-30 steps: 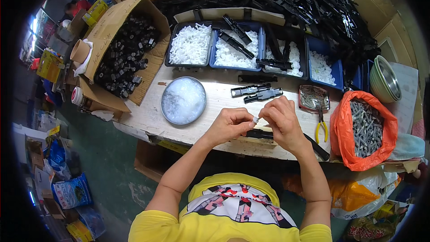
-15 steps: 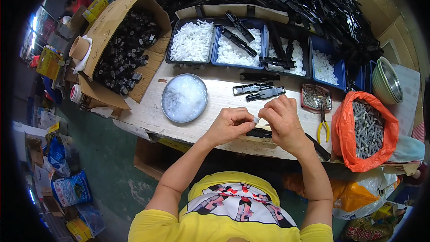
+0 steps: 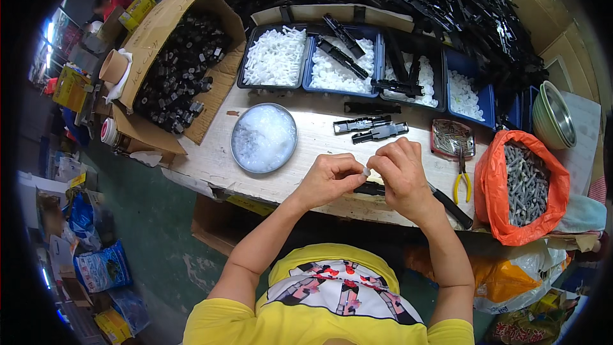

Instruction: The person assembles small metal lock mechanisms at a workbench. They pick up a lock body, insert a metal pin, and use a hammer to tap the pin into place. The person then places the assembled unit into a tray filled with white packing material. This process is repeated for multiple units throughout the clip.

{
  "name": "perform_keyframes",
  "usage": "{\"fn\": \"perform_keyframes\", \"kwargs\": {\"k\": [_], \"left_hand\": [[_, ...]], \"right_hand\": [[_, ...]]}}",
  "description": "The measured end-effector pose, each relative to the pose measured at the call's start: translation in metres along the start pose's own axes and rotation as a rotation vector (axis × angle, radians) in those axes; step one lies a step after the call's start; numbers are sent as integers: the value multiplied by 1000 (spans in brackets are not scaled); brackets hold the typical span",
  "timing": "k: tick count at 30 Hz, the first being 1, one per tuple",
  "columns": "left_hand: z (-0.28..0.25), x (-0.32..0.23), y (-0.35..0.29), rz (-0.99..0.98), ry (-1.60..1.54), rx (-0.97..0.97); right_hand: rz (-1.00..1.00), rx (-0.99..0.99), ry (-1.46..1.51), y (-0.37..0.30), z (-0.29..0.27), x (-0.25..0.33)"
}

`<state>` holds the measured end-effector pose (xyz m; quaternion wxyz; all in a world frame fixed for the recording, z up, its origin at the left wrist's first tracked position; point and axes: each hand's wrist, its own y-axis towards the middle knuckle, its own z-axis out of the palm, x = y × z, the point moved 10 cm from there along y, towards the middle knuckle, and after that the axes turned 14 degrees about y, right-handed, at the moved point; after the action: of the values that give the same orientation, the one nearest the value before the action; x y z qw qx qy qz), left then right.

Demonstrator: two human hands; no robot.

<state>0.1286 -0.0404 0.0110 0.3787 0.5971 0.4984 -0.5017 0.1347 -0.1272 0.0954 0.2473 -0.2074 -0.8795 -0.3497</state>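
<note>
Just above the table's front edge, my left hand (image 3: 332, 180) is closed in a pinch on a small whitish-grey piece (image 3: 366, 171). The fingertips of my right hand (image 3: 401, 177) are pinched together against the same piece from the other side. Whether they hold a second small part is hidden. Below the hands lies a long black plastic part (image 3: 370, 188), partly covered by my right hand. Behind them, a black housing with a silvery top (image 3: 380, 132) rests on the table beside similar black housings (image 3: 362, 124).
A round dish of translucent grease (image 3: 264, 138) stands to the left, near a carton of black parts (image 3: 182, 70). Trays of white pieces (image 3: 276, 57) line the back. At right are yellow-handled pliers (image 3: 462, 185), a box of pins (image 3: 452, 137) and an orange bag of grey parts (image 3: 491, 185).
My right fingertips have drawn slightly closer to the small piece in my left hand. Everything else stays in place, apart from a slight shift of the view.
</note>
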Motion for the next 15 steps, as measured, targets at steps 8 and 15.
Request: {"fn": "perform_keyframes", "kwargs": {"k": [8,15], "left_hand": [[7,16,-2,-100,-336,-92],[14,29,-6,-65,-595,-96]], "right_hand": [[42,-47,25,-12,10,-9],[107,-202,171,-25,-2,-22]]}}
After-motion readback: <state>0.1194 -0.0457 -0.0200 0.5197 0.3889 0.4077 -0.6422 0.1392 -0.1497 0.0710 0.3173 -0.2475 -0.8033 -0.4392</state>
